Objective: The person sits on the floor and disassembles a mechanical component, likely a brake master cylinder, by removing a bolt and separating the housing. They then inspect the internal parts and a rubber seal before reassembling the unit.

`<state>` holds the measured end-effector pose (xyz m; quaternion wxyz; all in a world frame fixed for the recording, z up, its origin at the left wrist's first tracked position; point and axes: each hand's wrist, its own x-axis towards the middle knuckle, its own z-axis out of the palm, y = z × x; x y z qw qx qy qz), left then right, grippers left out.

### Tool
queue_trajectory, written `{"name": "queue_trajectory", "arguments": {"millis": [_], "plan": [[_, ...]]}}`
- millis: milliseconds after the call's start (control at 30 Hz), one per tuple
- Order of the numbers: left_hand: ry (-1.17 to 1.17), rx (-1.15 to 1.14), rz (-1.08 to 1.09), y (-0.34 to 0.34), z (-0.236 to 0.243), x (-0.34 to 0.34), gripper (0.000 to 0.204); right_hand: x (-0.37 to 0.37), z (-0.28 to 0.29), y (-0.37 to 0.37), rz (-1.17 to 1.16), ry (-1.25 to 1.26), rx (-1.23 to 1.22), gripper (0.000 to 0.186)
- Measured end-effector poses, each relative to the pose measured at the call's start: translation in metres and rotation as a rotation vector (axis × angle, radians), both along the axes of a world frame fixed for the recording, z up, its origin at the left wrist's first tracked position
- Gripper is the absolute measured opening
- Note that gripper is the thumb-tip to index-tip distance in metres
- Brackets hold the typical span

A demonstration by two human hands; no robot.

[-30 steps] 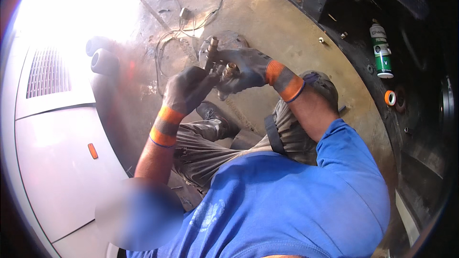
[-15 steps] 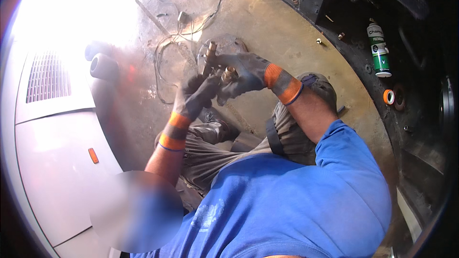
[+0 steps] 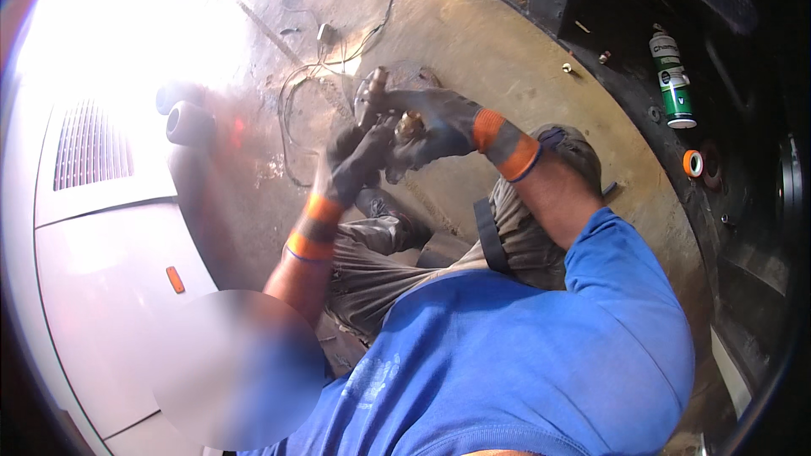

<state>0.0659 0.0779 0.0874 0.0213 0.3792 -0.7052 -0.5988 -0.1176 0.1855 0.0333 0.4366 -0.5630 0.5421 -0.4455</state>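
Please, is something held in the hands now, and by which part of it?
The right hand grips a brass-coloured metal fitting around its body, with an end showing; whether the left hand grips too is unclear.

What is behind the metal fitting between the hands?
Behind the metal fitting, the floor, cables and part of a round object show; the left hand and right hand hide the rest.

White glare over the floor [image 3: 507, 59] at its far left corner, sunlit patches near its far edge, deep shadow beyond its right edge, left hand [image 3: 359, 165] and right hand [image 3: 448, 125] blurred, outlines fisheye-bent
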Motion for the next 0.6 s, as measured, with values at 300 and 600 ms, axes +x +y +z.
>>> {"name": "queue_trajectory", "arguments": {"millis": [300,600], "plan": [[-0.163,-1.26,-0.867,-0.014,0.054,-0.025,0.026,0.006,0.004,-0.003,0.056,0.168,0.008,0.057],[0.062,-0.007,0.045,0.007,-0.006,0.011,0.027,0.006,0.005,-0.001,-0.023,0.123,-0.097,0.06]]}}
